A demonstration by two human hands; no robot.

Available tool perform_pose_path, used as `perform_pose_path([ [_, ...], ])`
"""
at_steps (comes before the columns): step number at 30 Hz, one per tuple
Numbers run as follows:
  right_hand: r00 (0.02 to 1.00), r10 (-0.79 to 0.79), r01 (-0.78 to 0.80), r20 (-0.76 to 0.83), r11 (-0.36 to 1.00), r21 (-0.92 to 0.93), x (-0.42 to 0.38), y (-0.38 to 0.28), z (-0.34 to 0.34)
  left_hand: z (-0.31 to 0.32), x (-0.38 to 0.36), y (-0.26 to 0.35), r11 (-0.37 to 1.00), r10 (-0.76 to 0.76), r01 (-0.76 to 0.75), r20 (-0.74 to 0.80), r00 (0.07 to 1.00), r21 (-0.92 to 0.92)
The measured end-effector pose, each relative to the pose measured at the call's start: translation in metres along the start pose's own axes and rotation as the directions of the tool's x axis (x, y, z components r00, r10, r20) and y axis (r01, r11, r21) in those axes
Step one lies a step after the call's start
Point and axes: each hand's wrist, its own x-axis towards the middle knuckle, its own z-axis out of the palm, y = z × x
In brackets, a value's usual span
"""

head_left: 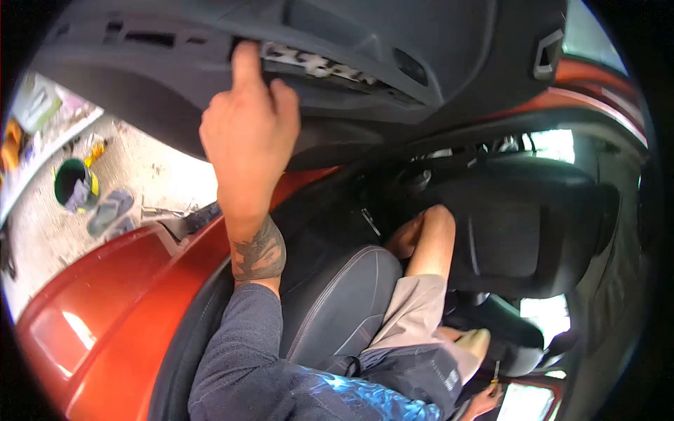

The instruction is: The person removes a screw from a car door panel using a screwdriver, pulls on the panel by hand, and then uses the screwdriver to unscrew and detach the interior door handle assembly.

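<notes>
My left hand (pixel 249 126) reaches up to the dark grey door panel (pixel 337 28). Its index finger goes into a gap at the end of a long slot, and the thumb stands apart; the other fingers look curled. Beside that fingertip, a pale, patterned inner strip (pixel 319 67) shows in the slot. Low at the right, partly cut off by the frame's edge, my right hand (pixel 483 401) is closed on a screwdriver (pixel 496 377) with a yellowish handle and thin shaft.
I sit on a black stitched seat (pixel 344 302) behind a black seat back (pixel 519 231). Red bodywork (pixel 126 302) borders the door opening. On the floor outside are a dark bucket (pixel 74 184), sandals (pixel 111 210) and metal tools (pixel 168 210).
</notes>
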Motion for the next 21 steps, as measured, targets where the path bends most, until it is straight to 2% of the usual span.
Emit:
perform_pose_path([
  [1,0.99,-0.139,0.139,-0.001,0.99,-0.031,0.007,0.053,0.008,-0.005,-0.003,-0.001,0.998,-0.015,0.014,0.002,1.0,0.054],
  [2,0.967,-0.225,0.208,-0.121,0.968,-0.138,0.005,0.077,0.017,-0.01,-0.004,0.001,0.994,0.005,-0.006,0.013,1.0,0.112],
  [4,0.993,-0.1,0.091,-0.055,0.983,-0.161,-0.01,0.087,0.019,-0.035,-0.019,0.012,0.98,-0.05,0.066,0.088,0.995,-0.186],
  [6,1.0,0.017,-0.02,-0.021,0.99,-0.143,-0.007,0.09,0.023,-0.068,-0.027,0.034,0.96,-0.211,0.243,0.21,0.955,-0.138],
  [8,0.998,0.048,-0.053,-0.044,0.991,-0.119,0.017,0.091,0.03,-0.077,-0.023,0.079,0.972,-0.182,0.198,0.127,0.975,-0.128],
  [9,0.998,0.028,-0.033,-0.062,0.996,-0.081,0.041,0.081,0.038,-0.062,-0.029,0.112,0.975,-0.127,0.13,0.033,0.991,-0.179],
  [10,0.993,-0.007,0.003,-0.12,0.999,-0.033,0.069,0.069,0.045,-0.044,-0.042,0.158,0.986,-0.063,0.057,-0.033,0.997,-0.157],
  [11,0.981,-0.026,0.029,-0.19,0.999,0.013,0.114,0.06,0.06,-0.013,-0.052,0.178,0.931,0.133,-0.165,-0.12,0.984,-0.325],
  [12,0.961,-0.068,0.086,-0.269,0.995,0.056,0.141,0.033,0.064,0.008,-0.066,0.2,0.934,0.309,-0.31,-0.034,0.951,-0.178],
  [13,0.931,-0.125,0.172,-0.342,0.979,0.113,0.173,0.019,0.064,0.023,-0.088,0.22,0.958,0.274,-0.261,0.114,0.955,-0.118],
  [14,0.895,-0.182,0.259,-0.406,0.955,0.142,0.199,-0.003,0.065,0.04,-0.113,0.209,0.923,0.347,-0.324,0.086,0.934,-0.205],
  [15,0.842,-0.234,0.343,-0.487,0.928,0.148,0.229,-0.024,0.067,0.052,-0.148,0.208,0.906,0.328,-0.293,0.071,0.942,-0.304],
  [16,0.781,-0.283,0.435,-0.557,0.886,0.16,0.248,-0.041,0.064,0.039,-0.181,0.202,0.981,0.124,-0.071,0.306,0.944,-0.181],
  [18,0.639,-0.362,0.621,-0.679,0.763,0.178,0.282,-0.078,0.06,0.019,-0.23,0.131,0.979,0.17,-0.199,0.403,0.899,0.033],
  [19,0.581,-0.392,0.705,-0.713,0.681,0.2,0.287,-0.102,0.057,0.006,-0.244,0.117,0.949,0.073,-0.196,0.433,0.898,0.248],
  [20,0.533,-0.416,0.777,-0.737,0.586,0.231,0.288,-0.131,0.054,-0.007,-0.257,0.107,0.863,-0.05,-0.178,0.431,0.901,0.473],
  [21,0.508,-0.433,0.832,-0.745,0.471,0.293,0.285,-0.164,0.046,-0.012,-0.268,0.095,0.856,-0.083,-0.136,0.391,0.916,0.499],
])
